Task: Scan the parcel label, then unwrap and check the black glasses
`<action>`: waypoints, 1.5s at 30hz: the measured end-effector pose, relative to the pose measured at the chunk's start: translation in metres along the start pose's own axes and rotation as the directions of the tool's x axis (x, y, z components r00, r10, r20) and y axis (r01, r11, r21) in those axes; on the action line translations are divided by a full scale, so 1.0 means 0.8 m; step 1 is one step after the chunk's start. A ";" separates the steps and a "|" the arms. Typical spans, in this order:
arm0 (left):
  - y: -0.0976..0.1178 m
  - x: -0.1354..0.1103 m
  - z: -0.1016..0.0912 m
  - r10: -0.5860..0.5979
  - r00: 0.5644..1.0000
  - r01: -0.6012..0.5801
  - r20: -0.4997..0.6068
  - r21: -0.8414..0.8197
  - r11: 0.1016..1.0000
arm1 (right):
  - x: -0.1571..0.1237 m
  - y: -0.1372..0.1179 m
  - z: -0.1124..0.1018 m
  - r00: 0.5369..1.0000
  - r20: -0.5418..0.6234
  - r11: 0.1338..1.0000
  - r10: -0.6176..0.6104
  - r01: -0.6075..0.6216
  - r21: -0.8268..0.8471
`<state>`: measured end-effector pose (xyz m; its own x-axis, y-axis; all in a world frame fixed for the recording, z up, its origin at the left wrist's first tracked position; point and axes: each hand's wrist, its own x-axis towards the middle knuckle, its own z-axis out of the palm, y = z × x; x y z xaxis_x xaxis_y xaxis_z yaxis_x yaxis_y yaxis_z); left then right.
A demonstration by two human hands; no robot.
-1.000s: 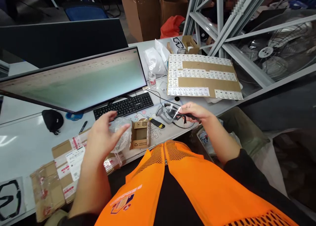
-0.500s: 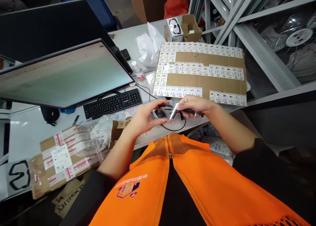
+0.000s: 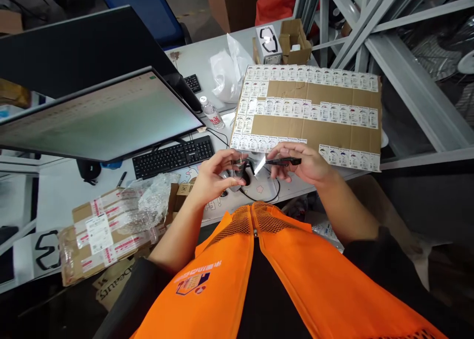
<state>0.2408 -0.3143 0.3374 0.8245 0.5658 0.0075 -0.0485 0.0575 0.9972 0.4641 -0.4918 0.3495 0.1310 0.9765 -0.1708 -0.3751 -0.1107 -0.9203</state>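
Note:
Both my hands hold a pair of black-framed glasses (image 3: 259, 164) with clear lenses above the white desk's front edge. My left hand (image 3: 215, 176) pinches the left end of the frame, fingers closed. My right hand (image 3: 305, 164) grips the right temple arm (image 3: 283, 161), fingers closed. Under the glasses on the desk lie a dark cable loop (image 3: 264, 197) and a grey device, mostly hidden by my hands. A crumpled bubble-wrap bag (image 3: 153, 198) lies left of my left forearm, beside a small open cardboard box (image 3: 183, 189).
A monitor (image 3: 96, 117) and black keyboard (image 3: 174, 156) stand at the left. A cardboard sheet covered with rows of small labels (image 3: 309, 112) lies behind my hands. Taped flat parcels (image 3: 103, 230) sit at the front left. A water bottle (image 3: 212, 113), white bags and small boxes stand further back.
My left hand let go of the bubble-wrap bag, moved right and took hold of the glasses. Both hands now hold them, slightly raised. The camera view shifted.

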 end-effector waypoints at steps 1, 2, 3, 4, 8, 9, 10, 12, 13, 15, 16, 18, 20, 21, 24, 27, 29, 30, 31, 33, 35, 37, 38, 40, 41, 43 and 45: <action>0.000 0.000 -0.001 0.012 1.000 -0.012 -0.003 0.003 1.000 | 0.000 0.003 0.000 1.000 0.001 1.000 -0.028 0.028 0.005; -0.001 0.001 -0.002 0.025 1.000 -0.025 -0.002 0.014 1.000 | 0.000 0.005 -0.001 0.998 0.001 0.998 -0.057 0.057 0.009; -0.003 0.001 -0.004 0.040 0.999 -0.040 0.006 0.030 0.999 | 0.000 0.007 -0.001 0.996 0.007 0.996 -0.084 0.084 0.013; -0.004 0.001 -0.006 0.061 0.998 -0.062 0.020 0.053 0.997 | 0.000 0.008 -0.002 0.994 0.018 0.994 -0.109 0.109 0.017; -0.012 0.003 -0.016 0.183 0.976 -0.200 0.121 0.149 0.968 | 0.001 0.012 -0.003 0.981 0.072 0.983 -0.181 0.179 0.033; -0.014 0.003 -0.018 0.209 0.968 -0.231 0.138 0.170 0.958 | 0.000 0.013 -0.003 0.978 0.081 0.981 -0.194 0.192 0.032; -0.015 0.003 -0.019 0.230 0.962 -0.255 0.148 0.191 0.948 | 0.000 0.014 -0.002 0.974 0.086 0.978 -0.209 0.207 0.029; -0.016 0.002 -0.020 0.260 0.952 -0.293 0.163 0.231 0.928 | -0.001 0.015 -0.001 0.967 0.094 0.971 -0.239 0.238 0.019; -0.016 0.002 -0.021 0.273 0.947 -0.309 0.170 0.246 0.919 | -0.002 0.017 -0.001 0.963 0.095 0.967 -0.253 0.253 0.012; -0.014 0.001 -0.021 0.296 0.937 -0.336 0.184 0.253 0.907 | -0.004 0.019 0.001 0.957 0.091 0.961 -0.276 0.278 -0.008; -0.013 0.000 -0.021 0.306 0.933 -0.347 0.189 0.249 0.904 | -0.005 0.019 0.001 0.955 0.089 0.958 -0.284 0.287 -0.020; -0.010 -0.001 -0.020 0.314 0.929 -0.356 0.194 0.249 0.901 | -0.008 0.020 0.004 0.952 0.076 0.953 -0.296 0.300 -0.049; -0.007 -0.002 -0.021 0.305 0.933 -0.349 0.190 0.276 0.896 | -0.012 0.020 0.007 0.953 0.054 0.949 -0.299 0.303 -0.089; -0.006 -0.003 -0.021 0.300 0.936 -0.344 0.185 0.293 0.892 | -0.013 0.020 0.009 0.953 0.040 0.947 -0.299 0.302 -0.112; -0.004 -0.006 -0.023 0.296 0.940 -0.337 0.170 0.319 0.886 | -0.016 0.022 0.015 0.949 -0.014 0.928 -0.316 0.306 -0.212; -0.002 -0.010 -0.023 0.301 0.939 -0.340 0.165 0.330 0.880 | -0.015 0.028 0.019 0.920 -0.086 0.879 -0.382 0.333 -0.340; 0.001 -0.012 -0.023 0.302 0.939 -0.343 0.167 0.347 0.873 | -0.012 0.035 0.020 0.893 -0.123 0.846 -0.433 0.355 -0.398; 0.002 -0.013 -0.023 0.303 0.937 -0.346 0.171 0.354 0.869 | -0.010 0.038 0.021 0.881 -0.136 0.836 -0.453 0.366 -0.409; 0.003 -0.014 -0.023 0.304 0.936 -0.349 0.178 0.358 0.866 | -0.008 0.042 0.021 0.873 -0.147 0.832 -0.465 0.374 -0.410; 0.004 -0.015 -0.023 0.297 0.935 -0.349 0.193 0.358 0.866 | -0.004 0.050 0.021 0.863 -0.178 0.842 -0.473 0.383 -0.379; 0.003 -0.017 -0.024 0.274 0.943 -0.327 0.191 0.361 0.874 | 0.000 0.058 0.020 0.855 -0.222 0.864 -0.468 0.390 -0.317; -0.001 -0.018 -0.026 0.247 0.953 -0.296 0.175 0.372 0.880 | 0.003 0.066 0.020 0.846 -0.265 0.880 -0.463 0.401 -0.256; -0.003 -0.019 -0.026 0.234 0.958 -0.282 0.168 0.378 0.882 | 0.005 0.069 0.020 0.843 -0.281 0.884 -0.459 0.405 -0.231; -0.007 -0.019 -0.027 0.219 0.963 -0.263 0.157 0.382 0.886 | 0.007 0.077 0.019 0.841 -0.302 0.893 -0.448 0.407 -0.193; -0.009 -0.019 -0.026 0.213 0.965 -0.257 0.152 0.386 0.886 | 0.008 0.081 0.018 0.842 -0.310 0.897 -0.441 0.405 -0.176; -0.010 -0.018 -0.025 0.208 0.968 -0.248 0.139 0.413 0.876 | 0.009 0.088 0.015 0.846 -0.321 0.905 -0.425 0.399 -0.147; -0.010 -0.016 -0.023 0.222 0.966 -0.258 0.132 0.453 0.853 | 0.010 0.095 0.013 0.850 -0.335 0.914 -0.406 0.385 -0.130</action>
<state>0.2204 -0.3068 0.3279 0.8600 0.4512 0.2383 0.0016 -0.4693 0.8830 0.4273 -0.4906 0.2817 0.5712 0.8133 0.1105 -0.1733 0.2511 -0.9523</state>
